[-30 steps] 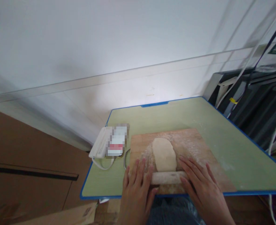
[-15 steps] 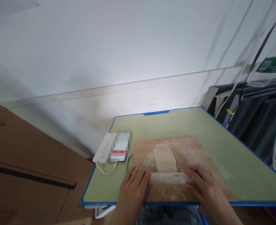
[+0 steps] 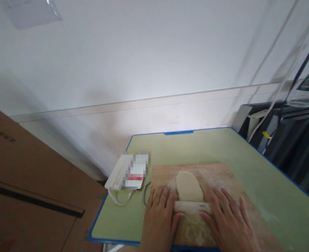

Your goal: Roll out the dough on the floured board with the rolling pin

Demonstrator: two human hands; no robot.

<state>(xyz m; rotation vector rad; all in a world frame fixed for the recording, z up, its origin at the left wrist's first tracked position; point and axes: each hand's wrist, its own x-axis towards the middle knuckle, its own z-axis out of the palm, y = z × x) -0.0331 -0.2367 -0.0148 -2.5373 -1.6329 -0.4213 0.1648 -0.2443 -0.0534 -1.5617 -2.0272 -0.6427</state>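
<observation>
1. A brown cardboard box (image 3: 39,168) stands beyond the left edge of the green, blue-rimmed desk (image 3: 120,224).
2. On the desk, at its left edge, lies a white device (image 3: 117,173), with a white cable (image 3: 119,203) looping from its near end.
3. A phone (image 3: 138,168), blurred into blocks, lies just to its right.
4. The left hand (image 3: 161,217) lies over the left end of the rolling pin, fingers stretched forward and close together, thumb held out on the near side; it is laid flat rather than wrapped around.
5. The wooden board (image 3: 217,172), dusted with flour, reaches the desk's near edge, well apart from the far edge.
6. On the board, between the hands, sits the dough (image 3: 189,185): a pale cream, flat, smooth tongue, rounded at its far end and widening toward the pin. A pale patch shows on the near side of the pin; whether it is dough or flour I cannot tell.
7. The rolling pin (image 3: 188,207), whitish with flour, lies crosswise at the dough's near part, both ends hidden by the hands.
8. The right hand (image 3: 227,217) covers the pin's right end, fingers spread wide, thumb pointing inward.
9. Dark panels (image 3: 301,140) stand beyond the desk's right edge.
</observation>
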